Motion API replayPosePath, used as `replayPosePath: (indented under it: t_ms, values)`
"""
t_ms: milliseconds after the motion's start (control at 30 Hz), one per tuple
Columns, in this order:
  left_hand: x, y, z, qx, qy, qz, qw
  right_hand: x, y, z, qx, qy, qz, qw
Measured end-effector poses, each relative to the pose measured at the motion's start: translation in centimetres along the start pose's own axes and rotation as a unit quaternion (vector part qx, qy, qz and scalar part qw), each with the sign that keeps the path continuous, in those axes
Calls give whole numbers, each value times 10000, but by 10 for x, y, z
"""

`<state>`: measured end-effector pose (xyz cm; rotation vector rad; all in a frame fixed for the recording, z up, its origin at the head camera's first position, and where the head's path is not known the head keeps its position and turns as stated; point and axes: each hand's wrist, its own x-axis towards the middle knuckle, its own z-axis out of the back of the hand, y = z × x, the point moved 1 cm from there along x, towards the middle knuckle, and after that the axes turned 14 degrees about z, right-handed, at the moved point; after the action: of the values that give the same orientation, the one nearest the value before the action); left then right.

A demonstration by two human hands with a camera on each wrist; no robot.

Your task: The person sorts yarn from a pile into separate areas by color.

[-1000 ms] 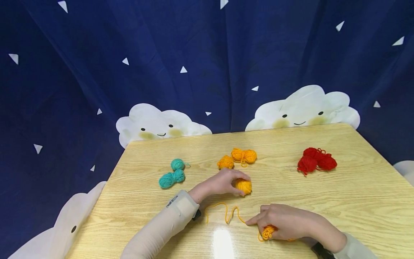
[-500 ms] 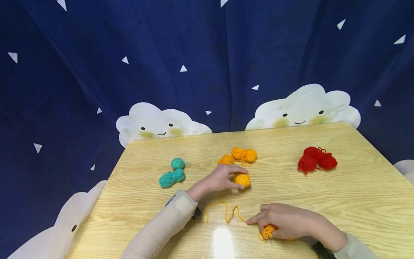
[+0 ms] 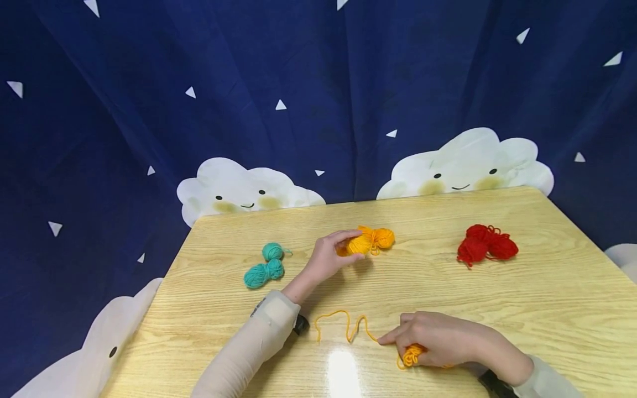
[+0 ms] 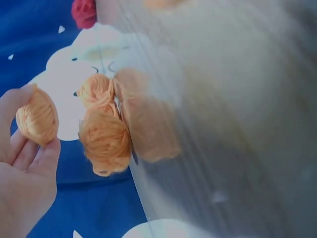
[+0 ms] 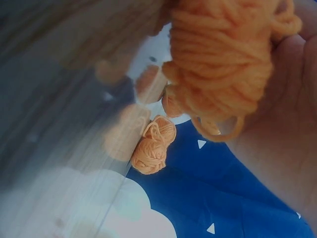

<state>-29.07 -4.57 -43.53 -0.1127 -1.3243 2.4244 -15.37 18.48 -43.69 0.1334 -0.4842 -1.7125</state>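
Observation:
My left hand (image 3: 324, 258) pinches a yellow-orange ball of yarn (image 3: 359, 245) between thumb and fingers, above the table in the head view. Behind and beside it lie orange yarn balls (image 3: 384, 238), partly covered by the held ball and hand. The left wrist view shows the held ball (image 4: 37, 116) apart from two resting orange balls (image 4: 105, 141). Low on the right, my right hand (image 3: 440, 338) curls over another orange yarn ball (image 3: 412, 355), mostly hidden under the palm. Its index fingertip touches a loose yarn strand (image 3: 348, 326) that winds leftward across the table.
Teal yarn balls (image 3: 265, 268) lie together on the left of the wooden table (image 3: 497, 309). A cluster of red yarn balls (image 3: 485, 246) sits at the back right. Behind the table's far edge hangs a dark blue curtain (image 3: 298, 66) with clouds and triangles.
My left hand has lifted the yellow-orange yarn ball and carried it away from me and slightly left, to the other orange balls. The right hand and strand have stayed put.

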Motion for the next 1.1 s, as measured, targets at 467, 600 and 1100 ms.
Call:
replayPosePath:
  t_ms: [467,600,1100]
  values:
    - [13,14,14,-358,-874,978,9907,-1,1,1,-137,201,-204,9995]
    - [17,17,17,-329,-1104,1316,9846,-1,1,0,-101,222,-220,9995]
    - [23,34,25,428,-1206,1960,9722,0,0,0,-170,207,-102,9996]
